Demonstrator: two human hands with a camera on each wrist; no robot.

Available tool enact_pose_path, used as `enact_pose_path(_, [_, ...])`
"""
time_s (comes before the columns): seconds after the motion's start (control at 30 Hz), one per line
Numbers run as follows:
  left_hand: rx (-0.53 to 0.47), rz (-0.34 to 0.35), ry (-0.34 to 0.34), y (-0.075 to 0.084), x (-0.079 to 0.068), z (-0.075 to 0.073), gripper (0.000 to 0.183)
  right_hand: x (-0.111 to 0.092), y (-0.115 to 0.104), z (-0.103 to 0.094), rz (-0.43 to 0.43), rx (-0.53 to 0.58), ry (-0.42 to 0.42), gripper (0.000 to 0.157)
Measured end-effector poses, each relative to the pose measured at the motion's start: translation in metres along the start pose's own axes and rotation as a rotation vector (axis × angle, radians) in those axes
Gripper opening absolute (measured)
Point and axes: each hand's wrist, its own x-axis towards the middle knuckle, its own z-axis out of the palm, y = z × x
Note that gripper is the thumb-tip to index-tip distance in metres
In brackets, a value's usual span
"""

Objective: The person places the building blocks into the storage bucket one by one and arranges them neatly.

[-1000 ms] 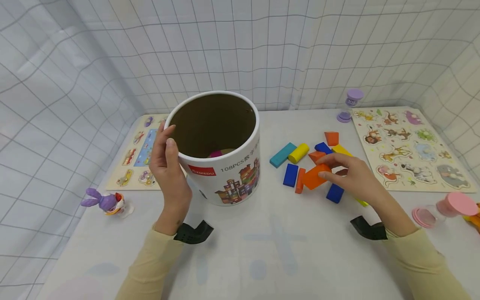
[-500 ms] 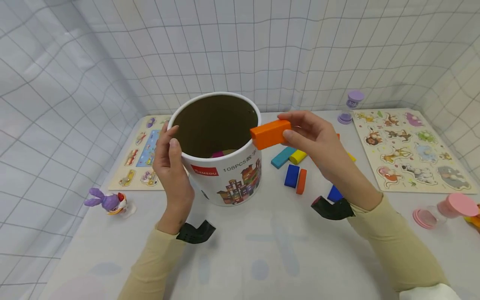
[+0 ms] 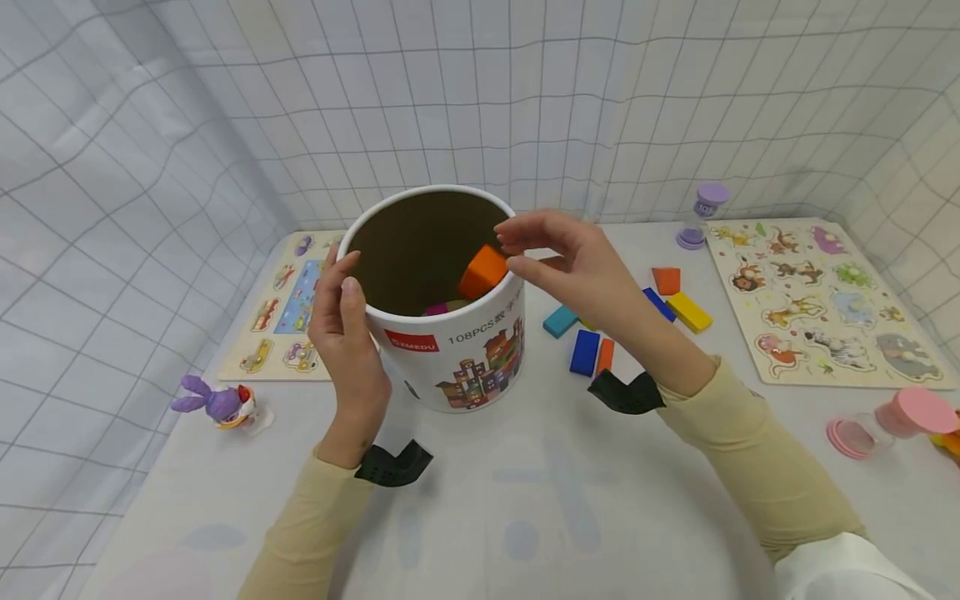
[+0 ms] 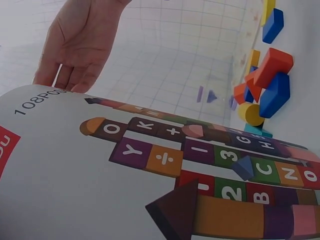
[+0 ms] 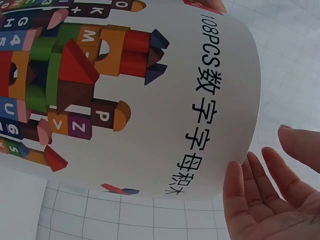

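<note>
A white bucket (image 3: 420, 379) printed with colourful blocks stands upright in the head view, its mouth tilted towards me. My left hand (image 3: 347, 350) holds its left side, fingers and thumb at the rim. Just inside the right rim is an orange block (image 3: 482, 272), tilted. My right hand (image 3: 581, 262) is over that rim, beside the block. In the right wrist view my right hand (image 5: 270, 200) has its fingers spread apart with no block between them. A pink piece (image 3: 437, 308) shows at the bucket's bottom; the rest of the inside is dark.
Right of the bucket lie a teal block (image 3: 560, 321), a blue block (image 3: 585, 352), a yellow block (image 3: 688, 312) and an orange triangular block (image 3: 666, 280). Animal puzzle board (image 3: 825, 292), purple sand timer (image 3: 705, 212) and pink sand timer (image 3: 892, 422) are farther right. A purple rabbit figure (image 3: 221, 404) stands left.
My right hand picked up the orange block, carried it left to the bucket and let it go inside the rim. My left hand has stayed on the bucket.
</note>
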Motion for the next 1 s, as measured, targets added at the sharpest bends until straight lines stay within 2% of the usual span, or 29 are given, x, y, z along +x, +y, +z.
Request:
enact_pose_path(0.23, [0.032,0.004,0.010,-0.001,0.000,0.000,0.031,-0.021,0.009,-0.011,0.019,0.000,0.024,0.030])
enact_pose_path(0.4, [0.034,0.006,0.008,-0.002,0.001,0.000,0.031,-0.053,0.031,-0.031,0.094,-0.058,0.021,0.028])
enact_pose_path(0.53, [0.004,0.005,0.016,-0.002,0.002,0.001,0.030,-0.083,0.059,-0.050,0.196,-0.103,0.037,0.028])
enact_pose_path(0.63, [-0.016,0.000,0.025,-0.002,0.002,0.002,0.029,-0.106,0.081,-0.061,0.277,-0.174,0.033,0.028])
enact_pose_path(0.73, [-0.012,0.001,0.027,-0.001,0.002,0.002,0.029,-0.126,0.100,-0.067,0.341,-0.271,-0.008,0.030])
enact_pose_path(0.87, [-0.012,0.003,0.032,-0.001,0.002,0.002,0.029,-0.146,0.118,-0.070,0.368,-0.365,-0.055,0.035])
enact_pose_path(1.0, [-0.012,0.001,0.029,0.000,0.001,0.004,0.029,-0.156,0.125,-0.073,0.393,-0.466,-0.032,0.039])
